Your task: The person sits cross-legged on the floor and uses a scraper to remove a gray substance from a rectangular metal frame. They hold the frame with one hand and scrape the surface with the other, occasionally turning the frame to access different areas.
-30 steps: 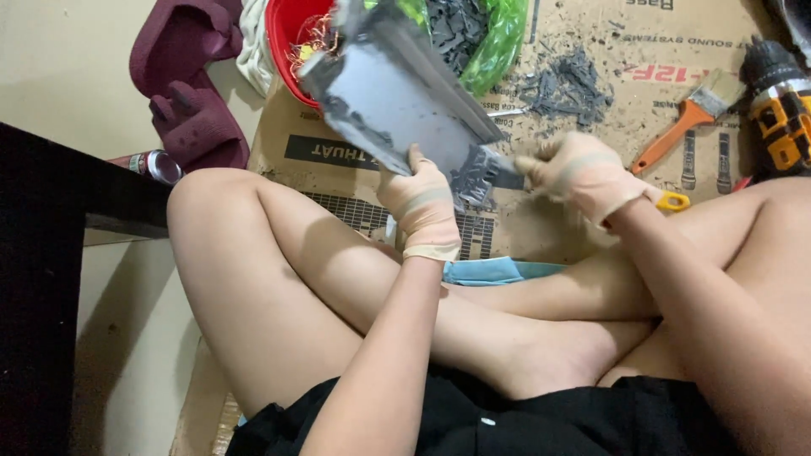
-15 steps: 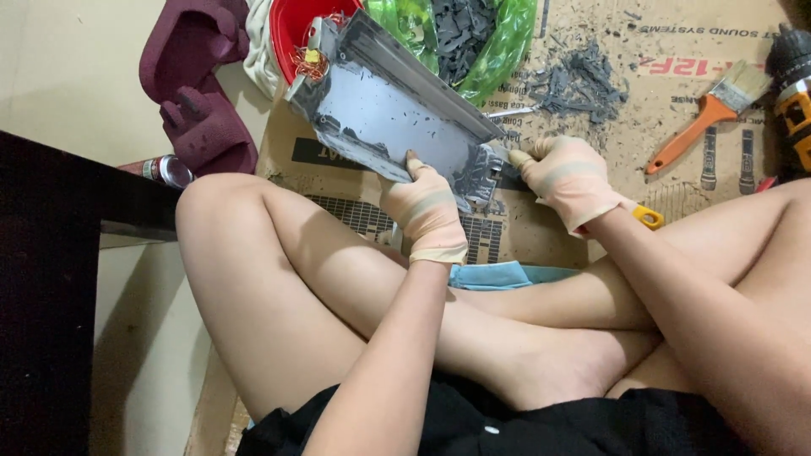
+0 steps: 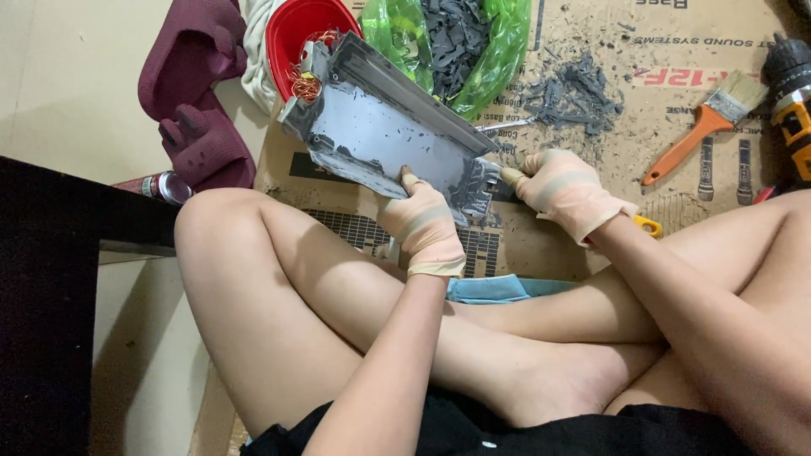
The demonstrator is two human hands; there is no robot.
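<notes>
Head view: grey metal panel (image 3: 384, 139), flat with raised rims, is held tilted above the cardboard sheet (image 3: 676, 101), its far corner over the red bowl (image 3: 296, 29) and its near corner between both hands; left hand (image 3: 425, 224), gloved, is closed around the panel's lower edge with the thumb on the face; right hand (image 3: 564, 190), gloved, pinches the near-right corner, fingertips curled on the dark crust there; can't tell whether a tool is in that hand, though something yellow (image 3: 648, 225) pokes out just behind the wrist.

Progress, as a judgement: most of the panel face reads bare and clean grey; dark residue remains in ragged patches along the lower edge, the left end and the corner under the right fingers; so stripping looks mostly done on the face, with edges and corners left.

Removed material is already sorted: green plastic bag (image 3: 448, 38) beyond the panel is full of dark flakes; a loose pile of dark scraps (image 3: 574, 89) lies on the cardboard to its right, plus scattered crumbs; red bowl holds coppery wire bits.

Outward: orange-handled paintbrush (image 3: 701, 127) lies on the cardboard, well apart from the hands; yellow-black cordless drill (image 3: 790, 93) at the right edge; blue cloth (image 3: 498, 289) under the crossed legs; maroon slippers (image 3: 198, 101) on the floor at left; black table (image 3: 51, 279) at the left edge.
</notes>
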